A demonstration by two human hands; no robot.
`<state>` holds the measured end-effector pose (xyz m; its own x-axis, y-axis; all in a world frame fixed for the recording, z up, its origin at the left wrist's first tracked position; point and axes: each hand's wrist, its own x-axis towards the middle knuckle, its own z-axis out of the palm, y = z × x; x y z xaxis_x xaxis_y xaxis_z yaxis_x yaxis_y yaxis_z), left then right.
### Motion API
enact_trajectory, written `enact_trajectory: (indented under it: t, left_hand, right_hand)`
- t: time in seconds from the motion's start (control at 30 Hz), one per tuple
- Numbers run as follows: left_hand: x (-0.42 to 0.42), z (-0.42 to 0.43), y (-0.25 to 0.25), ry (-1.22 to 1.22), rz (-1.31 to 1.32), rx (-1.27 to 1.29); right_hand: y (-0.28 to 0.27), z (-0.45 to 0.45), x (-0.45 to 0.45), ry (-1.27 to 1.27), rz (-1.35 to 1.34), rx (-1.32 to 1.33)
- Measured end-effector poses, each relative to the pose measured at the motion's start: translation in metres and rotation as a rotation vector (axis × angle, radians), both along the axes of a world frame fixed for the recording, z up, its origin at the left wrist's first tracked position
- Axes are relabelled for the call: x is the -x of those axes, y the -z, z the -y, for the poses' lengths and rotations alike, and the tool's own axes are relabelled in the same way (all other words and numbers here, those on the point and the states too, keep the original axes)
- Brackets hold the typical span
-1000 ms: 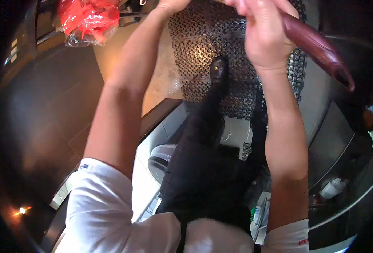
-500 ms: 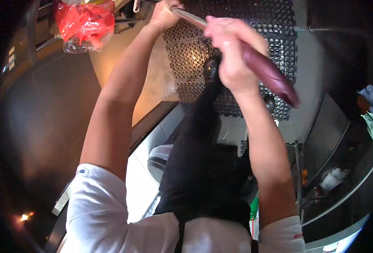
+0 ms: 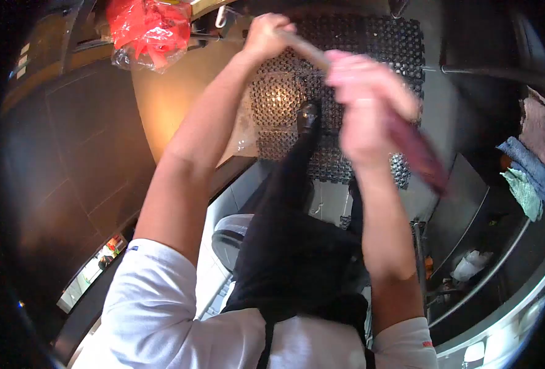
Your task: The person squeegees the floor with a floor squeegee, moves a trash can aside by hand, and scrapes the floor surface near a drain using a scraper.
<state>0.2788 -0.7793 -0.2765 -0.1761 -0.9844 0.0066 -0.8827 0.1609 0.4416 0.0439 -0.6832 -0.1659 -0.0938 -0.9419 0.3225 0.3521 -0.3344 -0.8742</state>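
Observation:
A metal rod with a dark red handle (image 3: 415, 147) slants across the top middle, its lower right end blurred by motion. My left hand (image 3: 268, 38) is closed round the thin upper left end of the rod. Lower on it and to the right, my right hand (image 3: 371, 101) is wrapped round the dark red handle, fingers blurred. Both hands are above the black studded mat (image 3: 340, 154). What lies beyond the rod's upper end is hidden by my left hand.
Red plastic bags (image 3: 149, 31) hang at the upper left near a white hook (image 3: 220, 16). On the right, several cloths (image 3: 524, 190) hang by a rail (image 3: 488, 277). A dark panel (image 3: 69, 160) stands at left. A black shoe (image 3: 308, 115) rests on the mat.
The handle has swung from the upper right down and inward over the last second, both hands still gripping. The view has shifted, showing more of the cloths at right.

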Motion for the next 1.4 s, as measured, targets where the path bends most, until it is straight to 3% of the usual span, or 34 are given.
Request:
enact_trajectory:
  t: [0.1, 0.17, 0.3, 0.37, 0.43, 0.5, 0.53, 0.57, 0.63, 0.7, 0.77, 0.8, 0.87, 0.9, 1.07, 1.13, 1.27, 1.4]
  left_hand:
    - [0.088, 0.018, -0.007, 0.106, -0.072, 0.210]
    - [0.156, 0.026, -0.052, 0.099, -0.160, 0.248]
    - [0.226, 0.023, -0.119, 0.231, -0.282, 0.097]
    - [0.230, 0.019, -0.139, 0.335, -0.224, -0.093]
    - [0.210, 0.011, -0.143, 0.352, -0.131, -0.108]
    - [0.168, 0.006, -0.118, 0.267, -0.202, -0.075]
    - [0.136, 0.003, -0.106, 0.247, -0.317, -0.036]
    - [0.103, 0.002, -0.092, 0.258, -0.351, 0.061]
    - [0.051, 0.005, -0.070, 0.352, -0.299, 0.213]
    - [0.039, -0.001, -0.072, 0.252, -0.242, 0.298]
    - [0.056, -0.008, -0.063, -0.001, -0.165, 0.389]
    - [0.080, -0.011, -0.050, -0.130, -0.326, 0.394]
    - [0.139, -0.017, -0.054, -0.025, -0.505, 0.278]
    - [0.173, -0.021, -0.061, 0.058, -0.348, 0.355]
    - [0.280, -0.038, -0.094, 0.381, -0.489, 0.221]
    - [0.296, -0.041, -0.112, 0.429, -0.452, 0.215]
    - [0.303, -0.084, -0.147, 0.448, -0.352, 0.007]
    - [0.234, -0.107, -0.145, 0.355, -0.291, -0.056]
  right_hand:
    - [-0.090, 0.017, 0.071, 0.233, 0.073, -0.376]
    - [-0.132, 0.024, 0.110, 0.306, 0.208, -0.222]
    - [-0.193, 0.013, 0.178, 0.080, 0.191, -0.004]
    - [-0.195, 0.008, 0.211, 0.276, 0.235, -0.090]
    - [-0.185, 0.008, 0.190, 0.304, 0.207, -0.098]
    - [-0.167, 0.006, 0.126, 0.217, 0.210, -0.038]
    - [-0.157, 0.000, 0.094, 0.132, 0.254, -0.049]
    - [-0.145, -0.004, 0.052, 0.230, -0.011, 0.002]
    - [-0.118, -0.014, 0.015, 0.209, 0.014, 0.093]
    - [-0.115, -0.015, -0.002, 0.119, -0.003, 0.196]
    - [-0.128, -0.018, 0.021, -0.067, -0.112, 0.121]
    - [-0.131, -0.030, 0.033, 0.082, -0.103, 0.044]
    - [-0.138, -0.049, 0.079, 0.252, 0.125, -0.050]
    - [-0.136, -0.055, 0.109, 0.262, 0.160, 0.017]
    - [-0.186, -0.104, 0.167, 0.422, -0.043, -0.063]
    - [-0.206, -0.107, 0.175, 0.424, -0.102, -0.033]
    - [-0.242, -0.124, 0.205, 0.347, 0.091, 0.007]
    - [-0.212, -0.126, 0.156, 0.294, 0.091, 0.044]
